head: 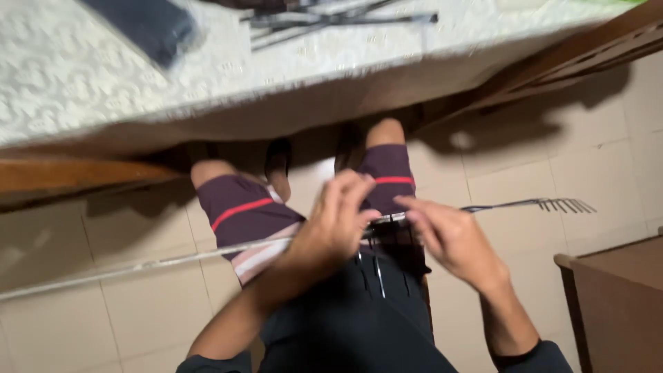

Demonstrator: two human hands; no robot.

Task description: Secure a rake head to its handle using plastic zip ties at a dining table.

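Underfoot, pale tiled floor (103, 304), the widest stretch of open room, mostly to the left and between the knees. Above it, the table (103, 83) under a white patterned cover, its near edge hanging just over the legs and capping any upward lift. At lower right, a brown wooden cabinet (621, 304), its corner near the right forearm. On the lap, a heap of black cloth (359, 324) with small metal bits showing in it. Across the lap, a long thin metal rod (173, 260), running from far left to a comb-like tip (566, 204) out over the floor. Left hand (335, 224) wrapped on the rod's middle, fingers closed round it. Right hand (449, 238) just beside, fingers together and laid on the rod, though clamped or merely touching cannot be told through the blur. Seemingly mid-fiddle at one spot on the rod, calling for a steady left grip and care with both long ends near table edge and cabinet. On the table, more thin rods (331, 21).
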